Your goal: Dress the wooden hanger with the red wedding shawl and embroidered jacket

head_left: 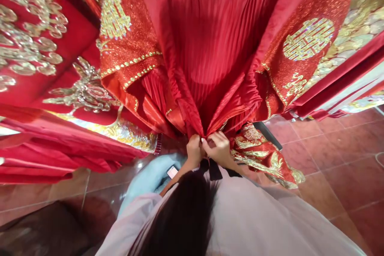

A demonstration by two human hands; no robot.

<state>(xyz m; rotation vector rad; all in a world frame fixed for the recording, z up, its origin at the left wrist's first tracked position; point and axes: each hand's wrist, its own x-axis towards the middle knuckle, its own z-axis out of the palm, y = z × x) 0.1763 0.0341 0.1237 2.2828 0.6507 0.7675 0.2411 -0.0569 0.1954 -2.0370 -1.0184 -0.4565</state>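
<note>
A red garment (210,36) with a pleated inner side spreads out in front of me, its two long edges running down to a point at my hands. My left hand (195,153) is closed, its fingers pinching the cloth just left of that point. Right beside it, my right hand (219,148) grips the cloth too, thumb and fingers pressed together. The fingertips of both hands nearly meet. Any small fastener between them is hidden. Glittery red outer panels with gold emblems, a left emblem (115,14) and a right emblem (309,39), flank the pleats.
Beaded red clothing (87,88) hangs at the left, and more red and gold clothing (348,48) at the right. A gold-embroidered red piece (267,156) hangs beside my right hand. A phone (172,171) lies near my lap. Reddish tiles (336,168) cover the floor.
</note>
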